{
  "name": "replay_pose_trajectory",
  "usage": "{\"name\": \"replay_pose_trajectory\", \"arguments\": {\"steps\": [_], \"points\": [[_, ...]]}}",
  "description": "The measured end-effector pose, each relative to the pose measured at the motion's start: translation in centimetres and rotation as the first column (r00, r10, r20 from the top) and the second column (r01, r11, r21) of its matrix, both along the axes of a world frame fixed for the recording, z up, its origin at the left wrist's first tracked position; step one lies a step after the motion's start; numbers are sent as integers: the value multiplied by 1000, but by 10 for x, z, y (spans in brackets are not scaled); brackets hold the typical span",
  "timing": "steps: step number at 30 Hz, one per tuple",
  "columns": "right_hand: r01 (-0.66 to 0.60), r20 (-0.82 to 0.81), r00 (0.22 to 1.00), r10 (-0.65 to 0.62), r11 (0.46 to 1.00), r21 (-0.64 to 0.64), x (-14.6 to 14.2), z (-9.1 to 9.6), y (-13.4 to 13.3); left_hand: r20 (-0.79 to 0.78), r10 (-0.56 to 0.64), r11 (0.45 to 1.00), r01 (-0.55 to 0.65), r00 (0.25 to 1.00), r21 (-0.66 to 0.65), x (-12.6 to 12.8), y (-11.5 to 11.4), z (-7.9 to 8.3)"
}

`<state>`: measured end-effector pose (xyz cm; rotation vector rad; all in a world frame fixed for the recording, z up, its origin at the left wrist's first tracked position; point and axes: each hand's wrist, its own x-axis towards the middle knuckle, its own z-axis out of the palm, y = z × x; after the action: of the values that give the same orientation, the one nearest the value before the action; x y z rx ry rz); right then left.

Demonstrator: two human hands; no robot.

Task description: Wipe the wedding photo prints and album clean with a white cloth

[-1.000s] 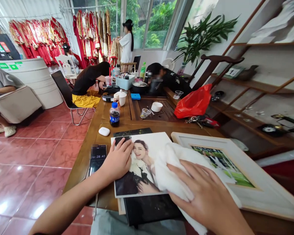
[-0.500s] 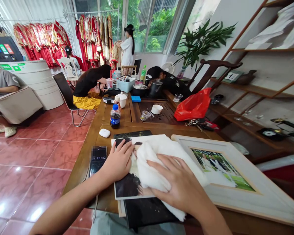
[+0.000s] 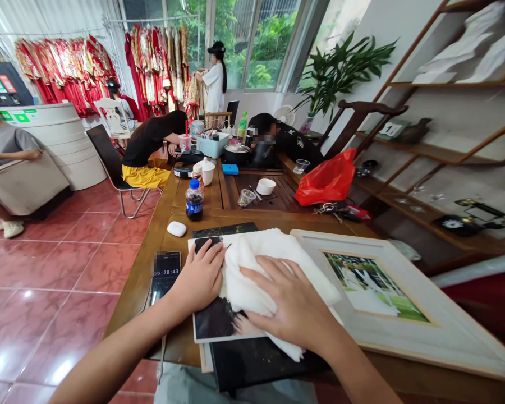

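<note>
A large photo print (image 3: 212, 322) lies flat on the near end of a wooden table (image 3: 180, 193). My left hand (image 3: 200, 276) rests on the print's left side, fingers spread and pressing down. My right hand (image 3: 292, 306) lies flat on a white cloth (image 3: 252, 266) that covers most of the print. A dark board (image 3: 252, 359) sticks out from under the print toward me.
A white-framed photo (image 3: 404, 311) lies just right of the cloth. A phone (image 3: 165, 272), white earbud case (image 3: 177, 228) and cola bottle (image 3: 194, 200) sit left. Farther along are a red bag (image 3: 328, 180), cups and people leaning over the table. Shelves line the right wall.
My right hand has slid the white cloth leftward across the print, now covering the face in the picture. My left hand stays in place.
</note>
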<state>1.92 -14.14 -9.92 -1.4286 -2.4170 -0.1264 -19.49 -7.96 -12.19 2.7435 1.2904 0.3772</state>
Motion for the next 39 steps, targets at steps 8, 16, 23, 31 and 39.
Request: {"name": "replay_pose_trajectory", "arguments": {"steps": [8, 16, 23, 31, 39], "points": [[172, 70, 981, -179, 981, 93, 41, -13, 6, -20, 19, 999, -20, 1000, -50, 2, -1, 7], [57, 78, 995, -59, 998, 34, 20, -2, -2, -46, 18, 999, -21, 999, -50, 2, 0, 5], [-18, 64, 998, 21, 998, -60, 26, 2, -2, -45, 12, 999, -15, 999, -50, 2, 1, 6], [171, 78, 982, -173, 985, 27, 36, -7, 9, -57, 7, 999, -10, 998, -42, 3, 1, 7], [-80, 77, 993, 87, 993, -90, 26, 5, 7, -46, 3, 1000, -4, 999, -22, 2, 1, 6]]}}
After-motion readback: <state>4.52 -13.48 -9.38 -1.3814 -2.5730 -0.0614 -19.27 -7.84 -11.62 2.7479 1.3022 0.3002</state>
